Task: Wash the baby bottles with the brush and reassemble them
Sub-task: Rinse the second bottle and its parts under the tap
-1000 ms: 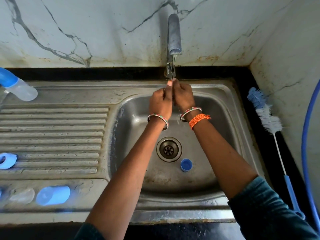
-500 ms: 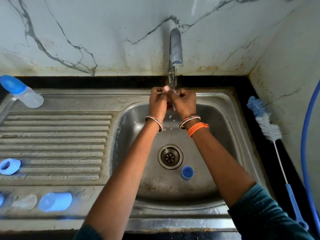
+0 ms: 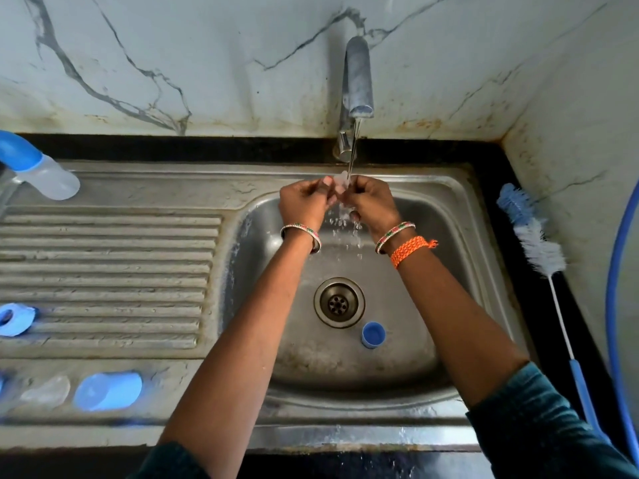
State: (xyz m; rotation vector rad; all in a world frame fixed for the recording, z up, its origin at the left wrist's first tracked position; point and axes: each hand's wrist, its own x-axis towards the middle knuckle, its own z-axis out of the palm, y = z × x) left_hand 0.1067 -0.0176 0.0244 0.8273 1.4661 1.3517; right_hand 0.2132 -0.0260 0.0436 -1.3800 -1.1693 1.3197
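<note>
Rinsing is the step in hand, by the look of it: both hands meet under the thin stream from the tap point(image 3: 358, 81), the left hand point(image 3: 304, 203) and the right hand point(image 3: 371, 203) each curled in a pinching grip on a small clear piece point(image 3: 342, 181) held between them — most likely a silicone teat, though it is too small and too wet to say for certain. Such a part would be light, soft and floppy, and slippery under running water, so it is best taken by its thicker base rim with the fingertips of both hands, not by the thin tip, which could fold or slip away toward the drain point(image 3: 339, 302). Water splashes down from the hands into the sink point(image 3: 432, 340), where a small blue cap point(image 3: 373, 335) lies beside the drain. The brush point(image 3: 534, 236) lies untouched on the dark worktop point(image 3: 491, 160) to the right of the basin — stiff in the handle, soft in the bristles, to be taken by the blue handle. One bottle point(image 3: 41, 172) with a blue collar lies on its side at the far left of the drainboard point(image 3: 103, 257); a blue ring point(image 3: 15, 319), a blue cover point(image 3: 109, 390) and a clear piece near it point(image 3: 46, 392) rest nearer the front edge. These hard plastic parts should be light and easy to knock about when wet.
</note>
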